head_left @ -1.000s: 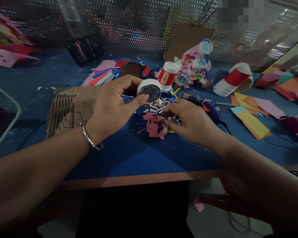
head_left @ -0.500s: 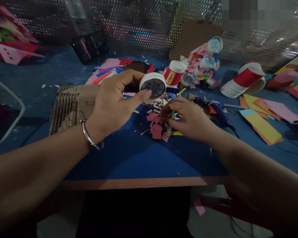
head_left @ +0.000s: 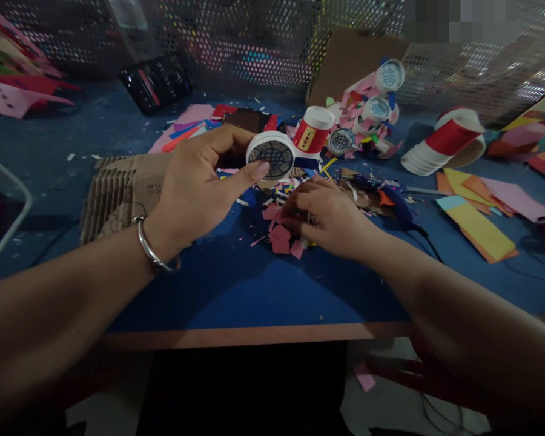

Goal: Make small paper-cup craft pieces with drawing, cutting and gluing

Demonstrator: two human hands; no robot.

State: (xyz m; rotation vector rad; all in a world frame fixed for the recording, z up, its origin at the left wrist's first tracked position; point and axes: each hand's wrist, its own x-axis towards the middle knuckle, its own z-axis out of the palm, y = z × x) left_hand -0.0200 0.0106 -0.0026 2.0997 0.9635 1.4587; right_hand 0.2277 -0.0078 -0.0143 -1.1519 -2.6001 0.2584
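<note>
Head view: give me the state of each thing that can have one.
Left hand: closed on the disc, above the table.
Disc: held, gridded face showing.
Right hand: fingers curled at the pink scraps; grip hidden.
Pink scraps: loose.
Labelled cup: standing.
Corded tool: lying down; on or off unclear.
Cardboard: lying flat, ridges bared.
Bracelet: worn.

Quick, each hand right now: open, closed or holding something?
Left hand: holding a round white piece.
Right hand: curled at the pink scraps; cannot tell if holding any.
</note>
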